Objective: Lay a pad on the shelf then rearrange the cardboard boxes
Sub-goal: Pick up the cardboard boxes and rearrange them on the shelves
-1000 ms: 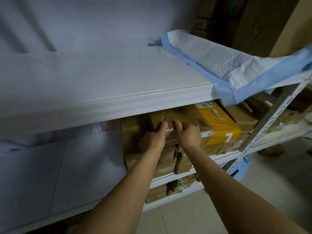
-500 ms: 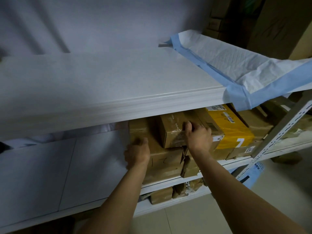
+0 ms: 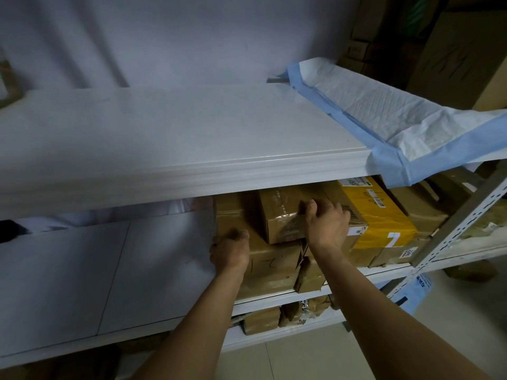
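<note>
The small taped box (image 3: 285, 215) sits on the middle shelf (image 3: 310, 293), on top of a larger brown box (image 3: 271, 266) and directly below the front lip of the top shelf (image 3: 192, 171). All positions below are given relative to this small box.

- Orientation: its long axis runs front to back, into the shelf; one short end faces the person.
- Right hand (image 3: 326, 226): closed over the front right corner of the small box, fingers curled onto its top face. This is the nearer hand — the only one in contact with it.
- Left hand (image 3: 230, 252): below and to the left, pressed against the left front corner of the larger brown box underneath. Whether the fingers wrap that corner cannot be told; blur hides them.
- The hands are apart, one on each box.
- Yellow box (image 3: 375, 215): immediately to the right, lying parallel.
- Pad (image 3: 370, 105): above and to the right, spread on the top shelf, its blue edge draped over the front lip. The pad step appears complete.

Judgement: the box is free to come out only toward the person, along its long axis — clearance above is slight.
</note>
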`<state>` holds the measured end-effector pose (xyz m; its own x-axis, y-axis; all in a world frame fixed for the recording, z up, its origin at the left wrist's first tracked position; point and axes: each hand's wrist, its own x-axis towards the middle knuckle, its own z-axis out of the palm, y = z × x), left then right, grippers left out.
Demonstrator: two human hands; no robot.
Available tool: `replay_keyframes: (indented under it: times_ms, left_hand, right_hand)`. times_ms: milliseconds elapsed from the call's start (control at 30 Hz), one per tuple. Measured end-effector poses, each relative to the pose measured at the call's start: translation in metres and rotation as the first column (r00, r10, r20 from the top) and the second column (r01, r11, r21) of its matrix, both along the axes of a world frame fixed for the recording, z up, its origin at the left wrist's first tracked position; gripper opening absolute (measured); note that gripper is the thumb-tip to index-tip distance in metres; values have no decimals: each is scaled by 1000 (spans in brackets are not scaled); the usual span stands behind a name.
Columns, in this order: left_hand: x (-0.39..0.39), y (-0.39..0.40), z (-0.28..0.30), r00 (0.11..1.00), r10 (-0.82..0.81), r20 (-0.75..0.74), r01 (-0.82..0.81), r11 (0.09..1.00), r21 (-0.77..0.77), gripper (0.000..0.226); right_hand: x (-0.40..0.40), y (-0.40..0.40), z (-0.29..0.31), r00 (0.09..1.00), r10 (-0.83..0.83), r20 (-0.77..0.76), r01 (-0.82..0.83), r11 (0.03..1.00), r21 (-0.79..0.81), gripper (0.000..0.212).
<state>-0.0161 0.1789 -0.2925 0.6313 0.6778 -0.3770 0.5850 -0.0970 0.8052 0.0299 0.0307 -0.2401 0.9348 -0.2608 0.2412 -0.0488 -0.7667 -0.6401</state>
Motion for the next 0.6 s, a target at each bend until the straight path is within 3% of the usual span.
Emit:
replay_keyframes:
  times_ms: [167, 333, 600]
  left_hand:
    - [-12, 9, 19, 996, 23, 83, -21, 999, -24, 69]
    - [-40, 34, 60, 974, 5, 225, -22, 997, 71, 28]
    - [-123, 124, 132, 903, 118, 412, -226, 948, 224, 34]
  right_hand:
    - [-20, 15, 10, 991, -31, 129, 0, 972, 237, 28]
    - [-57, 59, 26, 977, 121, 176, -187, 882, 432, 43]
    - [-113, 167, 81, 864, 330, 381, -491, 722, 488, 46]
